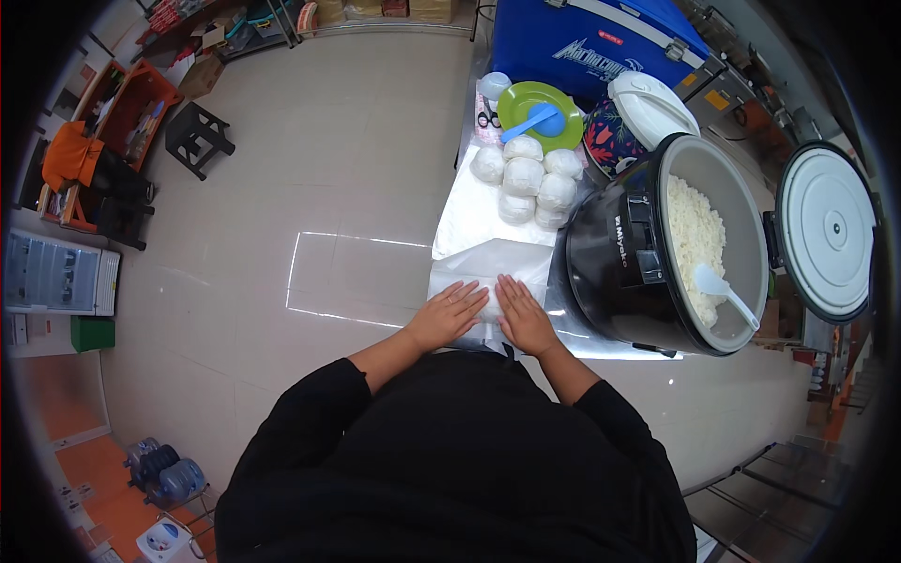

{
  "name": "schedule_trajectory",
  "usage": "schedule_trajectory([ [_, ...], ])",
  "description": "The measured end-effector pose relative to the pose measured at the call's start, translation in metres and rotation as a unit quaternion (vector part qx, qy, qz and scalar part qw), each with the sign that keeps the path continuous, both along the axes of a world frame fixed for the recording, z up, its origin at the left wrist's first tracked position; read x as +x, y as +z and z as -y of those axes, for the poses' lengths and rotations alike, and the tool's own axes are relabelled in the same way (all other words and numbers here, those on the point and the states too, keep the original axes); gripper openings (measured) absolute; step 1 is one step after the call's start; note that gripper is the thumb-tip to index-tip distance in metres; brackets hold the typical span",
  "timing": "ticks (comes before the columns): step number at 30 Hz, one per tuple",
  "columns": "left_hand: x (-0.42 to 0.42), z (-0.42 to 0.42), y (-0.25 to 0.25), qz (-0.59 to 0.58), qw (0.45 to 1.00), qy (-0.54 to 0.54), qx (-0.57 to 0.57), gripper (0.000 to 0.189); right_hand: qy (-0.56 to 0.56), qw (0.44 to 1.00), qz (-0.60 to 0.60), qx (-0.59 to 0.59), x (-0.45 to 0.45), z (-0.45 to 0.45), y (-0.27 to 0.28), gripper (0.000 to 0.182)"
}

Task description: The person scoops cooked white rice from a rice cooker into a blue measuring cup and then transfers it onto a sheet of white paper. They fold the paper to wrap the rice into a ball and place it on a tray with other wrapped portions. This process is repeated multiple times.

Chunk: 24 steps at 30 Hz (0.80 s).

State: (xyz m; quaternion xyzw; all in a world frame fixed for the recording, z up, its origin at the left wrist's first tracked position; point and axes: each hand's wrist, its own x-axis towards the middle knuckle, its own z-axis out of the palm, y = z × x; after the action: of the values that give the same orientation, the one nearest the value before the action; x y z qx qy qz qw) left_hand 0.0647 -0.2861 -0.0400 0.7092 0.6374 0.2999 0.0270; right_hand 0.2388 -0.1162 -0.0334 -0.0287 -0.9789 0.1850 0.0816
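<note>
My left hand (452,314) lies palm down with fingers stretched on a sheet of white wrapping paper (493,257) at the table's near end. Beside it, my right hand (523,314) rests flat on the same paper, fingers pointing away from me. Between and under the hands the paper is folded over; whatever it covers is hidden. Beyond this sheet are more white paper (461,225) and several rounded white wrapped bundles (523,176), some stacked. To the right, a large black Miyako rice cooker (605,260) stands with its lid (827,229) raised. Cooked rice (693,239) and a white rice paddle (718,285) are inside.
Behind the bundles sit a green plate (517,98) with a blue scoop (538,123), scissors (488,119), a patterned pot (609,137) with a white lid, and a blue cooler box (591,42). Left on the floor is a black stool (199,141); a person in orange (74,155) is farther off.
</note>
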Motion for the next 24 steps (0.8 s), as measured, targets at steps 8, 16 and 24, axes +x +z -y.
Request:
schedule_trajectory([
  [8,-0.004,0.014,-0.032,0.008,0.998,0.025,0.061,0.036,-0.08,0.99,-0.109,0.028,0.042,0.015,-0.026,0.041],
  [16,-0.01,0.002,-0.02,0.122,0.982,0.112,-0.096,0.01,-0.144,0.982,-0.011,-0.122,0.027,-0.012,-0.015,0.011],
  [24,-0.016,-0.063,0.009,0.04,0.897,0.246,-0.365,0.024,-0.204,0.937,0.282,-0.037,-0.047,-0.042,0.001,0.038],
])
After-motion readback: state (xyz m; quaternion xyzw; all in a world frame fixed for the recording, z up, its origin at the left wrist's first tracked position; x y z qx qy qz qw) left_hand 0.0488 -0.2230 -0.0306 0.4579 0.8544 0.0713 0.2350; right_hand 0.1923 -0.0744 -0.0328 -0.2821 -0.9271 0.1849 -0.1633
